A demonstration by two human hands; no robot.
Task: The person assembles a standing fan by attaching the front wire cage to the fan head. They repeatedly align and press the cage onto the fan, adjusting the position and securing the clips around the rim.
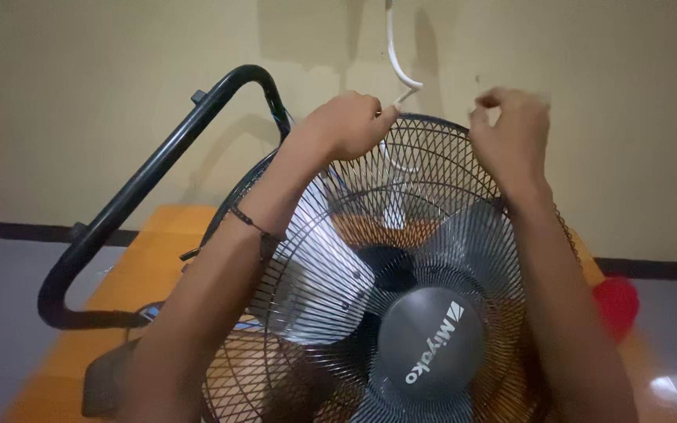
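Black tubular stand [143, 184] curves up at far left, its base cut off. Left hand [346, 124] pinches the white cord [396, 55] at the far rim of the wire fan guard [432, 204], on the orange table [131, 274]; a slip could let the cord fall through onto the blades. Right hand [511, 133], apart, is closed and blurred; its grip is unclear

Probably a home room (dim view): plain wall [119, 94], floor fan [401, 313].
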